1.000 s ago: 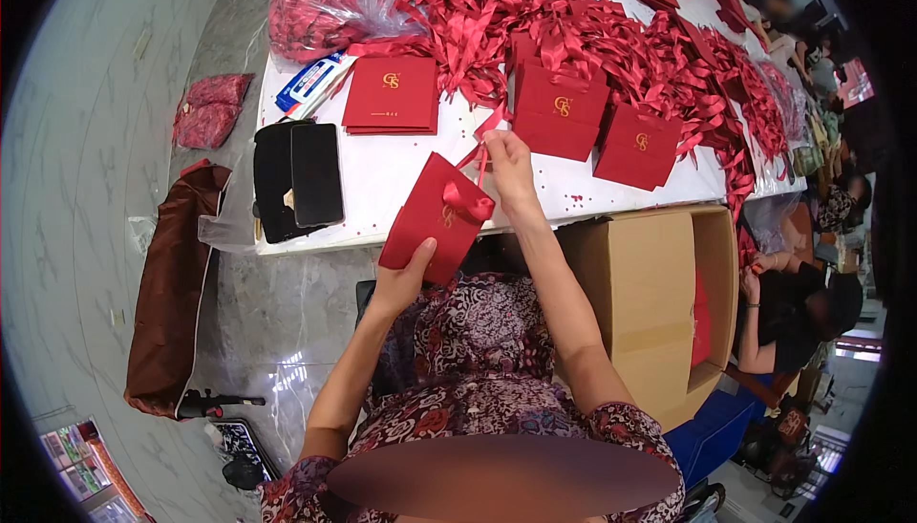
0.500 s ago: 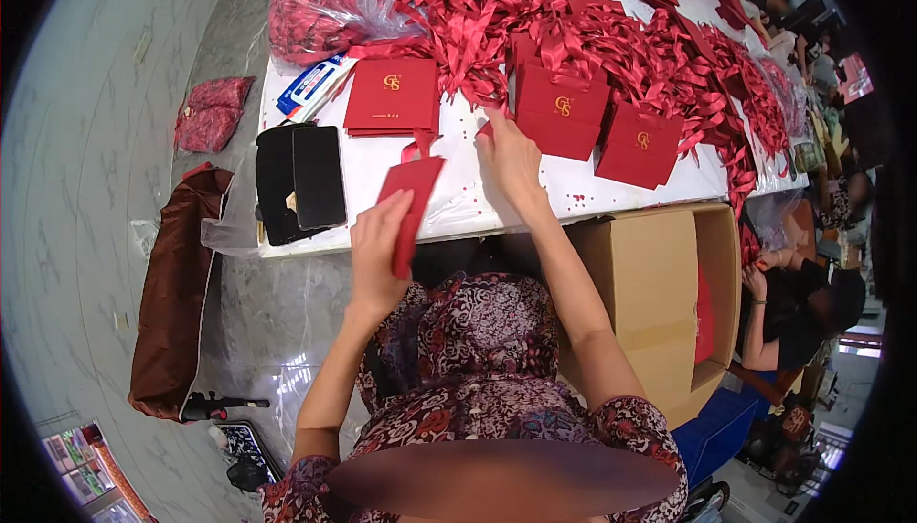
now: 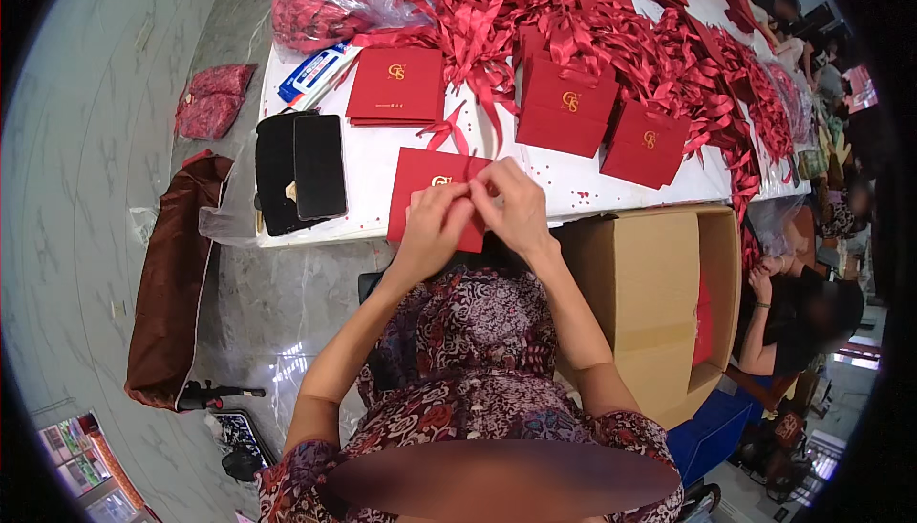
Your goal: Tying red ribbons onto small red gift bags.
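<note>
A red paper bag [image 3: 414,168] with a gold emblem lies at the table's front edge. My left hand [image 3: 435,225] rests over it, its fingers closed on the bag and covering part of the emblem. My right hand [image 3: 516,206] is over the bag's right side, its fingertips pinched together and meeting those of my left. What the right fingers pinch is too small to make out. Just beyond the bag's top edge lies a looped red ribbon [image 3: 445,131]. Another red ribbon [image 3: 492,112] trails from the heap toward my right hand.
Behind lies a heap of red ribbons [image 3: 583,31]. Stacked red bags [image 3: 395,84] and more red bags [image 3: 567,107] flank my work spot. A black phone [image 3: 319,168] and a blue-white packet [image 3: 315,76] sit left. A cardboard box [image 3: 654,284] stands right; another person's arm [image 3: 759,308] shows beyond.
My left hand has lowered the bag, now turned face up, onto the table edge. My right hand has come back from the ribbons to meet my left at the bag.
</note>
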The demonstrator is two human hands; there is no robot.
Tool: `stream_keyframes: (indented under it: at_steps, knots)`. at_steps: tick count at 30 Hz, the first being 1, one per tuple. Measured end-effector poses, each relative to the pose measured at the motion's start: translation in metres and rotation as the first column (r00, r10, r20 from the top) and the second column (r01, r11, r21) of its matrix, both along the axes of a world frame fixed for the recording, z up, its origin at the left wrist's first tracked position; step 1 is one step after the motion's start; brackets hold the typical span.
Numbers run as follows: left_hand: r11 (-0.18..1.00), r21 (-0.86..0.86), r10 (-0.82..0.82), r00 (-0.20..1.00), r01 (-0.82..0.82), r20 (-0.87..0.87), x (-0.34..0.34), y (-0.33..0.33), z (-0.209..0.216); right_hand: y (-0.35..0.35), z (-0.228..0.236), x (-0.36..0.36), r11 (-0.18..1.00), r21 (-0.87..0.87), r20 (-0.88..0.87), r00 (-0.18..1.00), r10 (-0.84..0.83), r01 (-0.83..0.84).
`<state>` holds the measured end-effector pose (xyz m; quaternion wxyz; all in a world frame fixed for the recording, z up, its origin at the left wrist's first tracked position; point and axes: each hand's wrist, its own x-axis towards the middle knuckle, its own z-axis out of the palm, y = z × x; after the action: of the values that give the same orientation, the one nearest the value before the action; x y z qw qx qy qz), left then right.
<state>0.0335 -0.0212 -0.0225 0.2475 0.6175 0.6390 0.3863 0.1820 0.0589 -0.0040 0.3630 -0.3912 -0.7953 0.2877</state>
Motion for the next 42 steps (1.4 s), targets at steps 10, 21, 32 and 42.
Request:
stream_keyframes:
  at_steps: [10, 21, 32, 42]
  knots:
    - [0.925, -0.291, 0.148, 0.475, 0.244, 0.867, -0.021, 0.035, -0.016, -0.031, -0.004, -0.003, 0.979, 0.026, 0.064, 0.978, 0.2, -0.202]
    - [0.986, -0.157, 0.131, 0.853, -0.058, 0.505, -0.007, 0.023, -0.014, -0.029, 0.002, -0.002, 0.992, 0.117, 0.081, 0.995, -0.062, 0.053]
    - [0.983, 0.16, 0.104, 0.988, -0.085, -0.116, -0.012, 0.036, -0.001, -0.021, -0.019, 0.007, 0.995, -0.084, 0.001, 0.998, -0.056, 0.056]
    - [0.997, 0.041, -0.039, 0.882, 0.065, -0.469, -0.02, 0.051, 0.002, 0.001, -0.032, 0.002, 0.983, -0.105, 0.076, 0.987, -0.14, 0.148]
